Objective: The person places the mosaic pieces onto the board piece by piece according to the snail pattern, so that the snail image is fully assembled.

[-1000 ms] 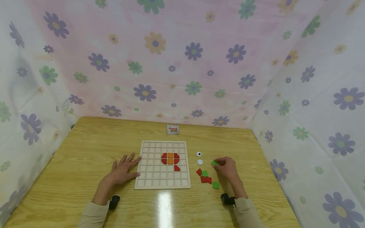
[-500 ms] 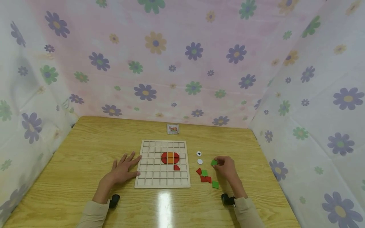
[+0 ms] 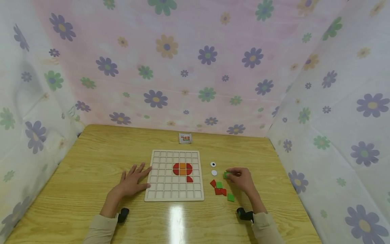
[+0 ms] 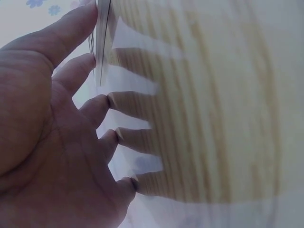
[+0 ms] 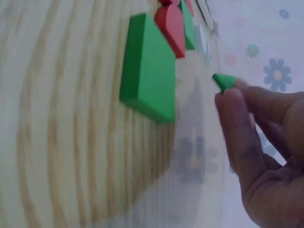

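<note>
My right hand (image 3: 241, 178) pinches a green tile (image 5: 223, 81) between thumb and fingers, to the right of the loose pieces. With fingers spread, my left hand (image 3: 131, 181) rests on the table, its thumb and index fingertips at the left edge of a wooden grid board (image 3: 158, 195). Set in the board are red quarter-round tiles (image 3: 176, 171) around two orange square tiles (image 3: 182, 171), forming a rounded shape. Just below it lies another red quarter-round tile (image 3: 189, 179). In the left wrist view the board's edge (image 4: 102, 42) shows side-on by the fingertips.
Several red pieces (image 3: 218, 191) and a green square (image 3: 219, 185) lie right of the board. Another green square (image 3: 230, 197) sits nearer me. Above them are a white disc (image 3: 214, 173) and an eye disc (image 3: 213, 164). A small picture card (image 3: 185, 138) lies behind the board.
My right hand has shifted slightly left with the green tile, now nearer the white disc. The left hand keeps its place at the board's edge.
</note>
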A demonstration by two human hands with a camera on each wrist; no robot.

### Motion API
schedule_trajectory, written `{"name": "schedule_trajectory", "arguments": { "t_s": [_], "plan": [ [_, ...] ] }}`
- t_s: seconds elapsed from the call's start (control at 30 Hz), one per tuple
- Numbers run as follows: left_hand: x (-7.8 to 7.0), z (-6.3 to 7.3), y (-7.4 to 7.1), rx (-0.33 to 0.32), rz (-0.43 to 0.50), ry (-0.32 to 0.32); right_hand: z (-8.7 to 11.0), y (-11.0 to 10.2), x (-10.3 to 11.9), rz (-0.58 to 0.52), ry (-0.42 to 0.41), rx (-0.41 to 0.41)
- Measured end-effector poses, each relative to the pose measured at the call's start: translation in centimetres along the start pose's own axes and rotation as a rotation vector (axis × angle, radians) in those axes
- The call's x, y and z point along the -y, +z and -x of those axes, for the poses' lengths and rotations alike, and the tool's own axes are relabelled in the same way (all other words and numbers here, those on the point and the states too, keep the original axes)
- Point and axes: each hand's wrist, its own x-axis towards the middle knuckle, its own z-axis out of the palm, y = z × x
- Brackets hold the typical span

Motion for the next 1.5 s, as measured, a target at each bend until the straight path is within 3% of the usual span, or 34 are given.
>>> {"name": "schedule_trajectory", "arguments": {
  "t_s": [0.1, 0.27, 0.6, 0.87, 1.13, 1.5],
  "plan": [
    [0.0, 0.0, -0.1, 0.0, 0.006, 0.004, 0.3, 0.1, 0.5, -0.101, 0.029, 0.002],
    [-0.1, 0.0, -0.2, -0.001, 0.005, 0.007, 0.4, 0.5, 0.9, -0.162, 0.064, 0.0],
    [0.2, 0.2, 0.1, -0.021, 0.034, 0.035, 0.7, 0.9, 0.9, -0.242, 0.1, 0.074],
    [0.0, 0.1, 0.0, 0.004, 0.017, -0.004, 0.8, 1.4, 1.2, -0.324, 0.093, 0.154],
    [0.0, 0.0, -0.1, 0.0, 0.01, -0.003, 0.9, 3.2, 1.8, -0.265, 0.05, 0.183],
    [0.3, -0.1, 0.1, -0.004, 0.02, 0.007, 0.9, 9.5, 4.9, -0.112, -0.047, 0.18]
  ]
}}
